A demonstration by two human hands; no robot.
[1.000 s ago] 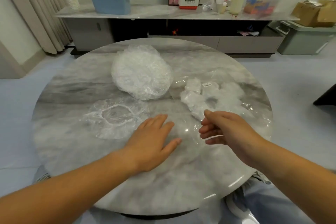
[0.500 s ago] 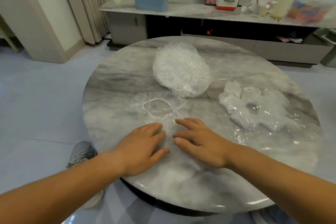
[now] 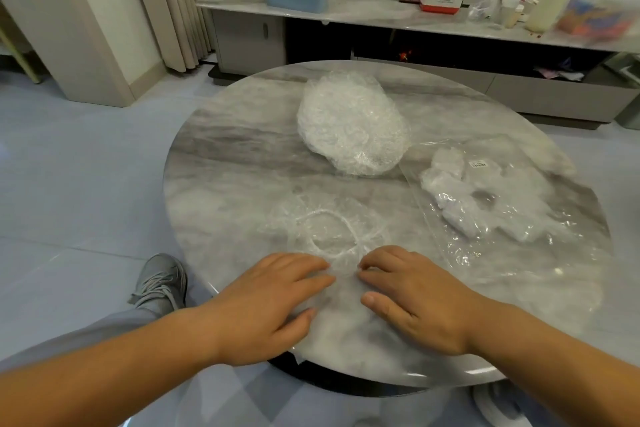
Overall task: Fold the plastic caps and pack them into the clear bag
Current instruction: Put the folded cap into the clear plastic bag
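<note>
Moved together onto the flattened cap (image 3: 329, 236) near the worktop's (image 3: 242, 149) front edge, the left hand (image 3: 273, 302) lies flat, fingers straight; the right hand (image 3: 415, 302) bends its fingertips on the rim, grip unclear. The clear bag (image 3: 502, 204) lies by the right edge.

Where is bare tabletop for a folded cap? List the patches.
Free: table left side, between rim, cap pile and flat cap. Crowded: clear bag fills the right; left hand and right hand rest on the flat cap.

The left hand (image 3: 273, 302) and right hand (image 3: 419, 302) rest on the near edge of a flat cap (image 3: 329, 229); the bag (image 3: 519, 218) lies right.
</note>
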